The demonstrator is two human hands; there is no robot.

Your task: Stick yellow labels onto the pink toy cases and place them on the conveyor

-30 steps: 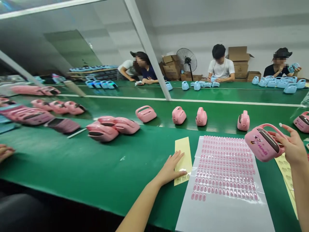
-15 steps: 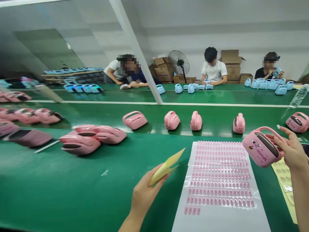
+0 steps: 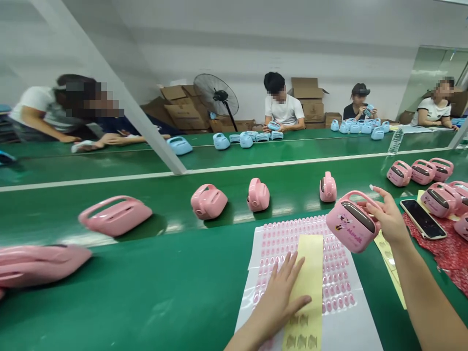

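My left hand (image 3: 281, 295) lies with its fingers spread on a yellow backing strip (image 3: 310, 273), which has several clear shapes near its lower end. Beneath the strip is a white sheet (image 3: 360, 331) with rows of pink oval stickers (image 3: 276, 232). My right hand (image 3: 391, 214) grips a pink handled device (image 3: 353, 226) by its handle side, above the sheet's right edge. The device carries a dark oval panel and a printed cartoon figure. On my raised right index fingertip sits a small whitish piece (image 3: 372, 187), too small to name.
More pink devices (image 3: 115, 216) stand along the green table (image 3: 146, 287). A phone (image 3: 424, 219) rests on red wrap (image 3: 449, 253) at right, near another yellow strip (image 3: 389, 263). Across the table, several people sit or lean by blue devices (image 3: 245, 140); a bottle (image 3: 395, 142) stands there.
My left hand has put the folded yellow strip down flat on the sticker sheet and spread its fingers. My right hand still holds the pink device. The view has turned right.
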